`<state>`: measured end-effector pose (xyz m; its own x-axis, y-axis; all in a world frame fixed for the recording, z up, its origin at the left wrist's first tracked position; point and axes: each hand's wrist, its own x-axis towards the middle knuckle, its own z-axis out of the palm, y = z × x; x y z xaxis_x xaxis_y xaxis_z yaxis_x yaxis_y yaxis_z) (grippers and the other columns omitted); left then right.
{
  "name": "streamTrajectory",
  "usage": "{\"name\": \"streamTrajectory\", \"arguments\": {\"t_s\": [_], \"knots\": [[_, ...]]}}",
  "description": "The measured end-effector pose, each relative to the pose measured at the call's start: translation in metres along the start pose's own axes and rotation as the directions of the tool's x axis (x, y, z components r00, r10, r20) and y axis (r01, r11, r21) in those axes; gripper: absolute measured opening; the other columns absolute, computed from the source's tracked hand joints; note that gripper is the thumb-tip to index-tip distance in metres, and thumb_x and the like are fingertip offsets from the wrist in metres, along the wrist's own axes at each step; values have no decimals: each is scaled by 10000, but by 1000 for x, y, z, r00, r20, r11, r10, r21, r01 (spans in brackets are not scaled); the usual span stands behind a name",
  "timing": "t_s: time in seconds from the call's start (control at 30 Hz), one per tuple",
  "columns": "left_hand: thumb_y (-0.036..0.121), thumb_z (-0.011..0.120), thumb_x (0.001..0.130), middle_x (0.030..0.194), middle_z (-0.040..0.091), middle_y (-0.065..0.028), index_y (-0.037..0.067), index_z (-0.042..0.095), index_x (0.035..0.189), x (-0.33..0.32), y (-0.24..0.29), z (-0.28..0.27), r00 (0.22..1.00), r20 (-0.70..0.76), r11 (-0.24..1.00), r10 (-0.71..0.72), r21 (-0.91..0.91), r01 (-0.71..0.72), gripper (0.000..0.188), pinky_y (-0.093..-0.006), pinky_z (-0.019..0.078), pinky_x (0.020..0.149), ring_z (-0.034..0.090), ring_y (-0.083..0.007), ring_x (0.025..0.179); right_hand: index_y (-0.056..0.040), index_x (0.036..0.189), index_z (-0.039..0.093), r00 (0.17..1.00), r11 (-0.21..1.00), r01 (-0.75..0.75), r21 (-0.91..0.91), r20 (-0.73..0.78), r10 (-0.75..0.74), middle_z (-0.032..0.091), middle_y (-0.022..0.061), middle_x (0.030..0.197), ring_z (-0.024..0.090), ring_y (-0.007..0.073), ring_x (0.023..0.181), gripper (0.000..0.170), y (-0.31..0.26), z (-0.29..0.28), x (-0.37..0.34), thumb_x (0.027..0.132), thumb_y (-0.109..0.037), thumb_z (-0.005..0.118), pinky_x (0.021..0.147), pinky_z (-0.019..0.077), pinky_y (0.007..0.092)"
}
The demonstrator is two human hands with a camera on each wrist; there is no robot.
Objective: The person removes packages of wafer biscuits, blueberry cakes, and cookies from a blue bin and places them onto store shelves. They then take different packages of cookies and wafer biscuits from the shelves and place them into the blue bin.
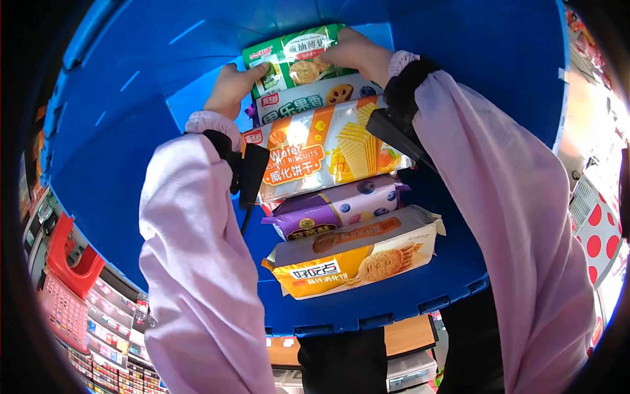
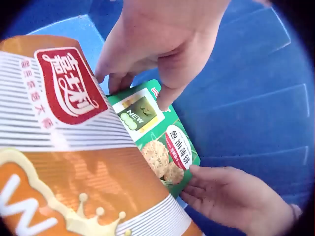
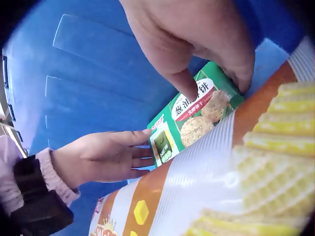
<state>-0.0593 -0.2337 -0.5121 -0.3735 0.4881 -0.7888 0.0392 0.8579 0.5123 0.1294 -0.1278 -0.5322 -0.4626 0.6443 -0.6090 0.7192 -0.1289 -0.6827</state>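
Observation:
At the far end of a blue plastic bin [image 1: 105, 157], both hands hold a green box of crackers [image 1: 294, 58]. My left hand [image 1: 231, 88] grips its left end, thumb on the printed front. On the right end is my right hand [image 1: 357, 54], its thumb also over the front in the right wrist view. Fingers behind the box are partly hidden. Just nearer lies a silver-and-purple biscuit packet [image 1: 315, 98], then a large orange-and-white wafer biscuit packet [image 1: 328, 152], which fills the front of both wrist views.
Nearer me in the bin are a purple blueberry biscuit packet [image 1: 338, 207] and a yellow-and-white biscuit packet [image 1: 357, 253]. The bin's walls rise close around both arms. Outside stand a red basket [image 1: 65, 289] at left and shelves of goods [image 1: 108, 328].

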Motion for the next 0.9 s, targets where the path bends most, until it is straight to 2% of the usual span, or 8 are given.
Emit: {"name": "streamTrajectory", "arguments": {"t_s": [0.1, 0.23, 0.27, 0.43, 0.5, 0.6, 0.7, 0.9], "knots": [[308, 685, 749, 1183, 487, -139, -35, 413, 1199, -3, 2, 2, 991, 96, 985, -98, -135, 111, 628, -366, 261, 962, 404, -216, 1127, 3, 1025, 591, 993, 982, -100, 159, 84, 87, 634, 123, 918, 591, 199, 845, 365, 9, 4, 4, 693, -128, 668, 757, 440, 304], [255, 675, 762, 1100, 541, -55, 65, 483, 1147, -21, 5, -9, 973, 229, 963, -7, -259, 68, 470, -352, 253, 951, 428, -185, 1099, 17, 994, 586, 995, 934, 90, 345, 10, -100, 628, 119, 910, 595, 201, 838, 343, 23, 4, -7, 671, -70, 659, 738, 453, 291], [240, 672, 764, 1081, 550, -49, 66, 490, 1135, -27, 6, -9, 977, 214, 952, 22, -303, 45, 448, -352, 260, 943, 436, -178, 1086, 93, 972, 513, 997, 956, 73, 283, -57, -59, 584, 244, 952, 583, 345, 898, 471, 21, 2, -11, 600, -141, 685, 765, 468, 353], [39, 652, 749, 1017, 567, -96, 34, 442, 1150, -48, 0, -7, 979, 134, 907, 154, -412, -86, 453, -320, 407, 818, 504, -173, 979, 109, 1039, 430, 989, 988, 53, 147, -148, -31, 560, 272, 958, 564, 342, 941, 483, 0, -10, -57, 638, -59, 639, 796, 456, 361], [-9, 651, 727, 1016, 560, -131, -2, 405, 1177, -58, 1, 0, 982, 29, 933, 189, -318, -170, 513, -302, 450, 789, 530, -190, 972, 94, 1106, 424, 985, 998, 46, -44, -163, -52, 568, 224, 955, 587, 258, 911, 490, -5, -11, -72, 679, -37, 626, 743, 482, 335], [-5, 660, 711, 1040, 543, -163, -53, 392, 1181, -63, 7, 7, 905, -37, 898, 424, -110, -426, 543, -291, 477, 749, 555, -211, 928, 100, 1097, 426, 993, 996, -34, -86, -116, 24, 568, 243, 961, 590, 273, 906, 471, -15, -15, -75, 687, -34, 613, 747, 482, 334], [-8, 654, 718, 1054, 536, -170, -66, 398, 1164, -61, 10, 8, 897, -46, 895, 440, -53, -442, 518, -286, 483, 734, 564, -211, 909, 120, 1007, 429, 993, 993, 58, 106, -110, -46, 538, 301, 983, 547, 400, 937, 442, -14, -26, -70, 645, -69, 595, 829, 435, 370], [19, 656, 747, 1035, 536, -177, -77, 414, 1105, -87, 3, 13, 850, -144, 856, 507, -34, -516, 443, -293, 484, 760, 569, -213, 901, 135, 984, 445, 985, 990, 83, 118, -159, -63, 538, 308, 963, 534, 414, 945, 436, -13, -26, -80, 633, -74, 597, 834, 429, 377]]}}
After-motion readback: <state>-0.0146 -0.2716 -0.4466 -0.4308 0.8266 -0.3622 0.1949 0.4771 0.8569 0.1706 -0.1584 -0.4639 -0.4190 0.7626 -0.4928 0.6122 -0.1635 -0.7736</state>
